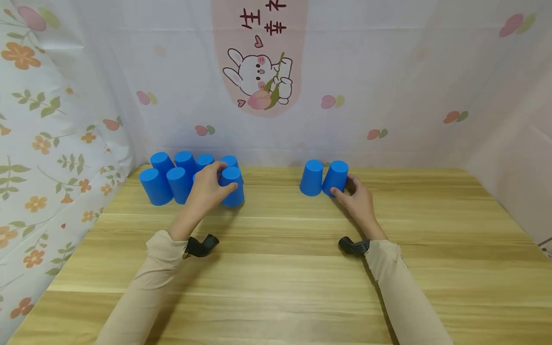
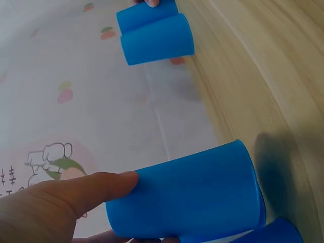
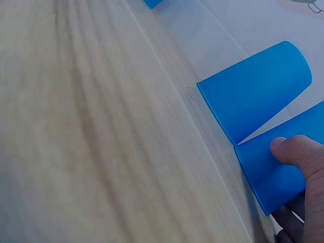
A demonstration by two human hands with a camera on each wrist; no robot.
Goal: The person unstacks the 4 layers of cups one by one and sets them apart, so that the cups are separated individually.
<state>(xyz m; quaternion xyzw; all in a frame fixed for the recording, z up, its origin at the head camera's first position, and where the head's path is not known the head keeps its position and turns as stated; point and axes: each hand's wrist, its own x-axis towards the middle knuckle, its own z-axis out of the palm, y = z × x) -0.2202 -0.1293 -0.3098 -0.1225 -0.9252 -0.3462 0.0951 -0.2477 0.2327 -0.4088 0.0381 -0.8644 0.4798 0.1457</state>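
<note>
Between thumb and fingers, my left hand (image 1: 209, 186) grips an upside-down blue plastic cup (image 1: 232, 187) at the right end of a cluster of blue cups. In the left wrist view the thumb lies along the side of this gripped cup (image 2: 187, 195), near its narrow end. My right hand (image 1: 360, 201) holds another upside-down blue cup (image 1: 335, 178) low on its side, thumb in front and fingers behind. A second cup (image 1: 311, 178) stands just left of it, their rims meeting in the right wrist view, where the thumb presses the held cup (image 3: 283, 169).
Several more upside-down blue cups (image 1: 156, 188) stand in two rows at the back left of the wooden table (image 1: 276, 278). A white printed cloth (image 1: 371, 72) hangs right behind the table's back edge. Black wrist mounts (image 1: 202, 246) stick out from both sleeves.
</note>
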